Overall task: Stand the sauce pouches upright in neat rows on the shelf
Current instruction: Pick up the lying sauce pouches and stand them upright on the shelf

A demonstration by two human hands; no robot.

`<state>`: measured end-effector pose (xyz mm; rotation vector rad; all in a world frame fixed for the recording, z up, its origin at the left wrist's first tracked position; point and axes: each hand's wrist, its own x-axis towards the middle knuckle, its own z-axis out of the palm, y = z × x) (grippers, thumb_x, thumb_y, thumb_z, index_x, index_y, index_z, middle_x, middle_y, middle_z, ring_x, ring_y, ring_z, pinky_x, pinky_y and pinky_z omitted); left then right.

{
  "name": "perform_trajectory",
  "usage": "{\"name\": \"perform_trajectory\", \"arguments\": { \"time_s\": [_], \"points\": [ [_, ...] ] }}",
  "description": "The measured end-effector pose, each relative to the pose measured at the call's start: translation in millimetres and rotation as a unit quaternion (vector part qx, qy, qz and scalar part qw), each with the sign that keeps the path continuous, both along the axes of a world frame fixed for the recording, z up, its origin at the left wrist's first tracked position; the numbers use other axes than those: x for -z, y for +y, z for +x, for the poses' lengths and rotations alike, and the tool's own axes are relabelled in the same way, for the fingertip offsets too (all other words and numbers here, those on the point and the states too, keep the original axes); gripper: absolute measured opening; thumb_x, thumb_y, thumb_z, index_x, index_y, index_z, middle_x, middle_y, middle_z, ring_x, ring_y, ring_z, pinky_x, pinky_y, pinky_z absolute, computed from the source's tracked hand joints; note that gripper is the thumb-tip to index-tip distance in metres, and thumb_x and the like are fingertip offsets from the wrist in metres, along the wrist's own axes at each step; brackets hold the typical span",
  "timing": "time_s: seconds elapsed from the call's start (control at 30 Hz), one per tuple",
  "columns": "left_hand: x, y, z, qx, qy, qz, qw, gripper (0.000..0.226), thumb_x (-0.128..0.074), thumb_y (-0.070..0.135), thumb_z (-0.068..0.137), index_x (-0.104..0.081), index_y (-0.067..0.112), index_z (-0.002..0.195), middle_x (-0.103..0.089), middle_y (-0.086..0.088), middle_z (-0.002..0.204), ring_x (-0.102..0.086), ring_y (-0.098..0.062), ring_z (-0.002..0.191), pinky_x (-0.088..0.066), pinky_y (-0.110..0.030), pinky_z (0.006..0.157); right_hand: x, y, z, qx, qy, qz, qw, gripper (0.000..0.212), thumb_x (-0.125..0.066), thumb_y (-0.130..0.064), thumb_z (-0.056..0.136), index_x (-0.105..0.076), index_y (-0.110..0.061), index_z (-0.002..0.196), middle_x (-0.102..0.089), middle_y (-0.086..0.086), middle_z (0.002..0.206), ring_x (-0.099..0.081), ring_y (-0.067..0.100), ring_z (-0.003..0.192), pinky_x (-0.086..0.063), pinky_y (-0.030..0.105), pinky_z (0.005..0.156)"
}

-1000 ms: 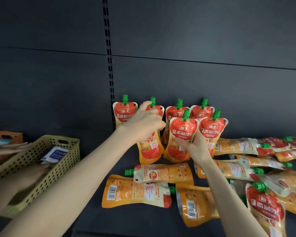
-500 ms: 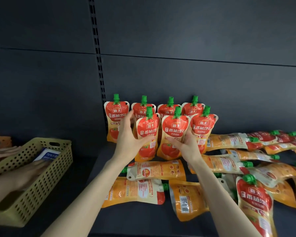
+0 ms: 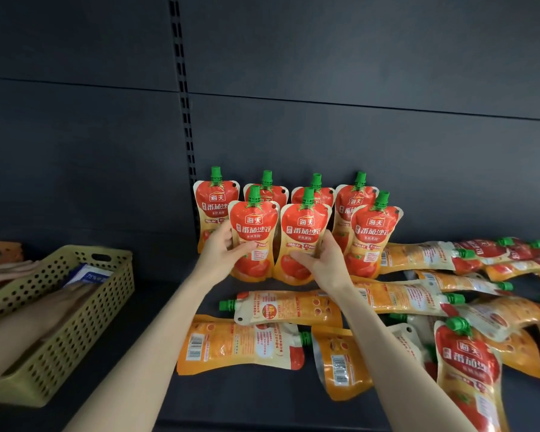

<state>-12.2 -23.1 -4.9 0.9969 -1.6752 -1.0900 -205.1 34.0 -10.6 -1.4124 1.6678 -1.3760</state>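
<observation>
**Two front pouches in hand, row not yet even**

Your left hand [image 3: 220, 255] pinches the lower left edge of a red-and-orange foil sauce pouch with a green screw cap [image 3: 256, 227], with your thumb across the front and your fingers tucked behind. Your right hand [image 3: 323, 265] grips the matching pouch [image 3: 304, 232], fingers curled round its right edge. Both pouches stand on the dark shelf [image 3: 247, 397], touching between your thumbs.

Risks:
- The bases look soft. If you let go unevenly, either pouch may slump forward onto the flat pouches [image 3: 289, 307] below your wrists.
- Either pouch may also tip into the back row [image 3: 214, 201] behind your fingertips.
- Just past your right fingers a gap opens to the third front pouch [image 3: 373, 241]. If it stays, the front row will likely be uneven.

Change: half a second ago the held pair sat further right, closer to that third pouch. Both have slid left together.
</observation>
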Motion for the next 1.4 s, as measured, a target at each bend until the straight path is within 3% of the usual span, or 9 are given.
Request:
{"name": "perform_trajectory", "arguments": {
  "time_s": [0.2,0.4,0.8,0.97,1.13,1.23,1.3,1.4],
  "points": [
    [18,-1,3,-0.022,-0.073,0.016,0.997,0.056,-0.075,0.023,0.076,-0.047,0.023,0.124,-0.058,0.008,0.122,-0.053,-0.009,0.114,-0.045,-0.034,0.096,1,0,7,-0.010,0.049,0.044,0.998,0.063,-0.068,-0.012,0.084,-0.031,-0.015,0.135,-0.052,0.002,0.131,-0.051,0.019,0.123,-0.046,0.033,0.097],
    [18,-5,9,-0.055,-0.083,-0.012,0.995,0.047,-0.074,0.017,0.078,-0.046,0.023,0.115,-0.060,0.005,0.119,-0.055,-0.014,0.115,-0.047,-0.030,0.092,-1,-6,12,0.033,0.097,0.049,0.994,0.063,-0.068,-0.016,0.084,-0.032,-0.012,0.135,-0.055,0.005,0.131,-0.054,0.025,0.120,-0.048,0.039,0.096],
    [17,-4,12,-0.043,-0.143,-0.012,0.989,0.052,-0.068,0.021,0.082,-0.041,0.017,0.126,-0.056,-0.001,0.129,-0.052,-0.018,0.121,-0.047,-0.040,0.098,5,2,9,0.032,0.127,0.048,0.990,0.054,-0.065,-0.016,0.087,-0.033,-0.012,0.129,-0.055,0.005,0.130,-0.054,0.024,0.120,-0.050,0.038,0.093],
    [13,1,13,-0.036,-0.196,-0.019,0.980,0.053,-0.064,0.025,0.086,-0.036,0.015,0.129,-0.052,-0.003,0.133,-0.050,-0.019,0.123,-0.046,-0.038,0.098,3,4,9,0.038,0.149,0.072,0.986,0.053,-0.063,-0.019,0.088,-0.032,-0.010,0.130,-0.054,0.007,0.130,-0.054,0.026,0.121,-0.049,0.039,0.094],
    [19,21,24,-0.089,-0.280,-0.030,0.955,0.058,-0.064,0.035,0.085,-0.040,0.012,0.132,-0.049,-0.005,0.134,-0.050,-0.023,0.122,-0.046,-0.040,0.097,8,26,9,0.064,0.185,0.064,0.979,0.053,-0.064,-0.026,0.088,-0.038,-0.009,0.131,-0.053,0.008,0.130,-0.052,0.026,0.119,-0.049,0.040,0.095],
    [18,48,32,-0.125,-0.293,-0.056,0.946,0.053,-0.062,0.039,0.085,-0.045,0.014,0.129,-0.051,-0.005,0.128,-0.049,-0.022,0.119,-0.046,-0.037,0.093,12,46,8,0.071,0.214,0.031,0.974,0.045,-0.063,-0.029,0.087,-0.048,-0.011,0.126,-0.057,0.005,0.119,-0.057,0.022,0.106,-0.052,0.039,0.088],
    [17,70,34,-0.112,-0.294,-0.083,0.946,0.043,-0.061,0.041,0.085,-0.052,0.018,0.120,-0.054,0.000,0.120,-0.051,-0.018,0.114,-0.046,-0.033,0.090,14,57,6,0.031,0.232,0.035,0.972,0.038,-0.063,-0.032,0.087,-0.055,-0.015,0.120,-0.062,0.002,0.112,-0.058,0.020,0.102,-0.053,0.039,0.085],
    [15,99,32,-0.047,-0.309,-0.093,0.945,0.042,-0.057,0.051,0.083,-0.056,0.023,0.113,-0.055,0.010,0.112,-0.053,-0.009,0.107,-0.047,-0.033,0.089,19,66,2,-0.031,0.260,0.072,0.962,0.042,-0.061,-0.040,0.086,-0.057,-0.021,0.122,-0.062,0.001,0.116,-0.053,0.025,0.112,-0.049,0.042,0.092]
  ]
}}
